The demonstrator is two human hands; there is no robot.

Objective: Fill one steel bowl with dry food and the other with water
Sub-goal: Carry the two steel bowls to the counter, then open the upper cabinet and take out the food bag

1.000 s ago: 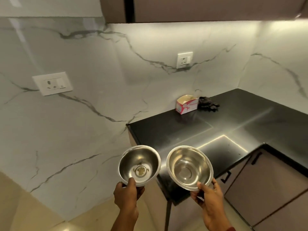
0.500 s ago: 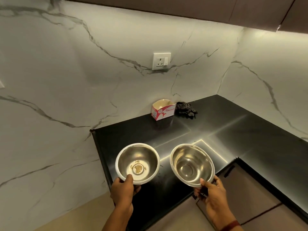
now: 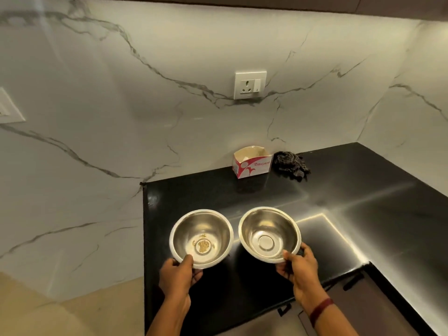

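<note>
Nearest me, my left hand is pinching the near rim of the left bowl, thumb over the lip, and my right hand is gripping the right bowl the same way. Both grips are clenched on steel, and both bowls are hanging just above the black surface, side by side and nearly touching. I am tilting the open mouths slightly toward me. Only a small yellowish mark is showing in the left bowl's bottom; the right one is looking bare. I judge nothing is filled yet. To do this well I should be levelling them, setting them down flat and apart, clear of the edge. Farther back, a small carton and a dark cloth are lying against the marble wall.
</note>
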